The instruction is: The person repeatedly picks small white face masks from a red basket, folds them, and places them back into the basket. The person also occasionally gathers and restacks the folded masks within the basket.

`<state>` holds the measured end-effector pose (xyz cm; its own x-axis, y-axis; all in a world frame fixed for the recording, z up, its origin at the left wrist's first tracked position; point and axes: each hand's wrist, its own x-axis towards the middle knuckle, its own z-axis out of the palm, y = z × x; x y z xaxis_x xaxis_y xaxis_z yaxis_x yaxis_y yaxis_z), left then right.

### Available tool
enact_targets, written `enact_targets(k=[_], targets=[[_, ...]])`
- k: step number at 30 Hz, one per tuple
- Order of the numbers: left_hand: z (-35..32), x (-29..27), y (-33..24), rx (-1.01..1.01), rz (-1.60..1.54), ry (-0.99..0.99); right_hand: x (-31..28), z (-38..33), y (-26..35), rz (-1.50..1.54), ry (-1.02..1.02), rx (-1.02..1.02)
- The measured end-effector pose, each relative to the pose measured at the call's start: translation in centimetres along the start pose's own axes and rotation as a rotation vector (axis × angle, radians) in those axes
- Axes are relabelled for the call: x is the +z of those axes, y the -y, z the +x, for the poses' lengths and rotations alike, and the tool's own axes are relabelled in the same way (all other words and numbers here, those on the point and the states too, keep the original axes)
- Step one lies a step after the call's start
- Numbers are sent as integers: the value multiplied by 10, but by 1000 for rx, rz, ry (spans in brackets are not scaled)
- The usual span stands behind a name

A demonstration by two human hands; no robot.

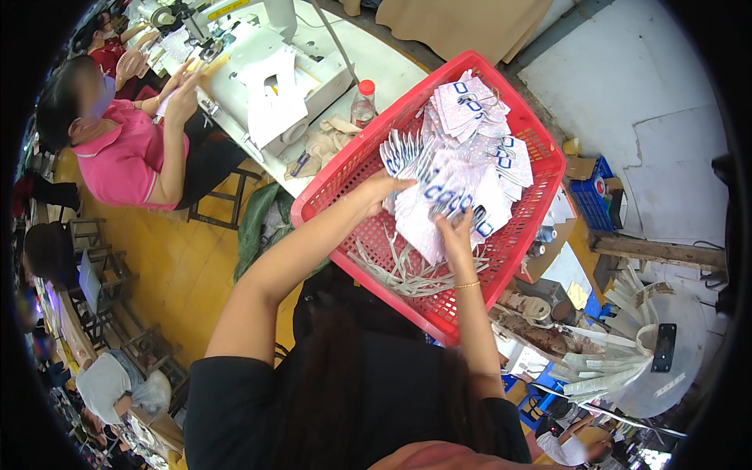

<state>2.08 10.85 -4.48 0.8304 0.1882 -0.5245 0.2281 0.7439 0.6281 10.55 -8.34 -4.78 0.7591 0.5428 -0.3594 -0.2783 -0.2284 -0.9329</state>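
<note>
Inside a red plastic basket [540, 157] lie several bundles of pale pinkish-white cut fabric pieces [470, 110] with dark blue trim showing on them. My left hand [384, 191] is closed on the left side of a fanned stack of fabric pieces [427, 223]. From the lower right, my right hand [454, 235] grips the same stack, its thumb on top and the other fingers partly hidden. Narrow whitish strips [399, 270] lie loose in the basket's near end, below the stack.
A sewing machine table [392, 59] stands beyond the basket, with a red-capped bottle [363, 103] and beige cloth [325, 145]. At left a person in pink [129, 149] sits sewing. To the right are thread cones [544, 234], a blue crate [593, 200] and hanging strips [603, 352].
</note>
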Motion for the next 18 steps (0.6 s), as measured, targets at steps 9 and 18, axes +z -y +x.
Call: enact_targets(k=[9, 18], targets=[[-74, 11, -16, 302, 160, 152, -7, -6, -31, -93, 238, -174], [-86, 0, -31, 357, -91, 182, 1, -16, -35, -25, 124, -278]])
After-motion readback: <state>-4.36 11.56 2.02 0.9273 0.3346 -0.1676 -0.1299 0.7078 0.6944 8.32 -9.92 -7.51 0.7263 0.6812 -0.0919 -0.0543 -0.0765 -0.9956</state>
